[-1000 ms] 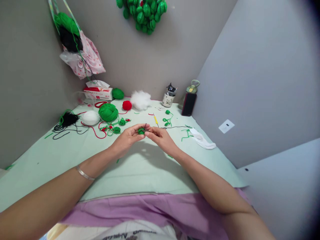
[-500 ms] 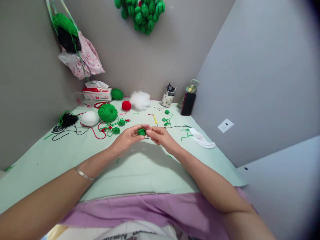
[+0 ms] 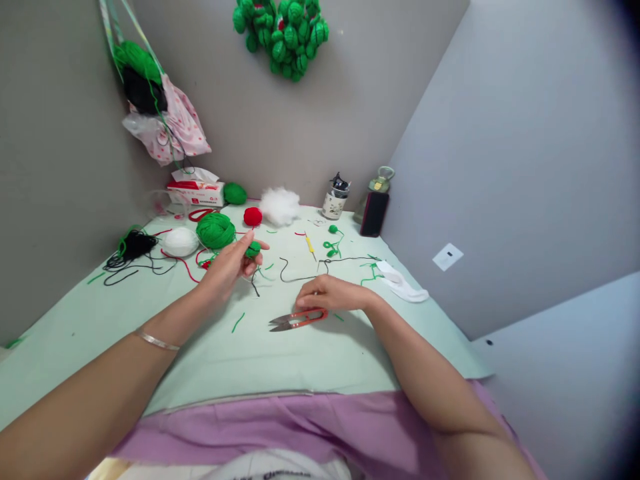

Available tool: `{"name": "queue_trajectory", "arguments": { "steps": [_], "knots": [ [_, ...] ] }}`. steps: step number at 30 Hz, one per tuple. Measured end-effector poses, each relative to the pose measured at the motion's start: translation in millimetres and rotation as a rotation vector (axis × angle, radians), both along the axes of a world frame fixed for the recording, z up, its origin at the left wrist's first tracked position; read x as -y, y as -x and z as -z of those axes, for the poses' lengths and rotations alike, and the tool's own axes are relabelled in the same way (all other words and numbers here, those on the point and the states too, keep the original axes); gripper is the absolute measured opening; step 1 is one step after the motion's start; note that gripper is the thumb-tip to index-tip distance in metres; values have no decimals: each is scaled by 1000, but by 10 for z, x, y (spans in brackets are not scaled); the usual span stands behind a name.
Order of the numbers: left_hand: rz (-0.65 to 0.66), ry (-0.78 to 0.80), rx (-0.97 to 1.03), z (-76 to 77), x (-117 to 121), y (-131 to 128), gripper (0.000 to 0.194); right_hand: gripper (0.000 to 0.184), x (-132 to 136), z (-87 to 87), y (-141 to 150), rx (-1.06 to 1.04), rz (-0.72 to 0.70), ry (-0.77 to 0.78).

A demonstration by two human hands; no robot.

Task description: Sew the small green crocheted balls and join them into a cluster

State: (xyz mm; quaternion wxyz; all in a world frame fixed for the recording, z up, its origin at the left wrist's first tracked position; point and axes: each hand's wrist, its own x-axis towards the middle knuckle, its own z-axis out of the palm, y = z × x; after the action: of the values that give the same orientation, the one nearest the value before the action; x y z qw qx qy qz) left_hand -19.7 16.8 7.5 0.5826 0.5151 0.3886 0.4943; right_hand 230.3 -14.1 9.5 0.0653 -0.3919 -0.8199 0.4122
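Observation:
My left hand [image 3: 231, 265] is raised just above the green table cover [image 3: 210, 347], its fingers closed round a small green crocheted ball [image 3: 253, 250] with a short dark thread hanging below it. My right hand [image 3: 331, 294] rests low on the cover, fingers curled onto the handle end of red thread snips [image 3: 299, 320] that lie flat with the blades pointing left. A loose black thread [image 3: 300, 277] winds across the cover between the two hands.
Behind the hands lie a large green yarn ball [image 3: 216, 230], a white ball [image 3: 180, 241], a red ball [image 3: 253, 215], black yarn [image 3: 134, 245], white stuffing [image 3: 280, 205], a yellow crochet hook [image 3: 311, 241], a tissue box [image 3: 196, 191] and a jar [image 3: 335, 201]. Walls close in on three sides.
The hands, joined on the green ball before, have parted. My left hand carried the ball left and back; my right hand dropped to the cover, where the red snips now show.

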Motion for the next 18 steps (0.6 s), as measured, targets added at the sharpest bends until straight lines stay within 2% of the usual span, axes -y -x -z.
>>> {"name": "queue_trajectory", "arguments": {
  "steps": [4, 7, 11, 18],
  "knots": [
    [-122, -1, 63, -2, -51, 43, 36, 24, -153, 109, -99, 133, 338, -460],
    [-158, 30, 100, 28, -101, 45, 26, 28, -281, 211, -178, 344, 447, -691],
    [-152, 64, 120, 73, -145, 9, 30, 34, -401, 306, -233, 594, 418, -769],
    [-120, 82, 90, 116, -164, 0, 50, 28, -449, 256, -138, 712, 296, -758]
  ]
}}
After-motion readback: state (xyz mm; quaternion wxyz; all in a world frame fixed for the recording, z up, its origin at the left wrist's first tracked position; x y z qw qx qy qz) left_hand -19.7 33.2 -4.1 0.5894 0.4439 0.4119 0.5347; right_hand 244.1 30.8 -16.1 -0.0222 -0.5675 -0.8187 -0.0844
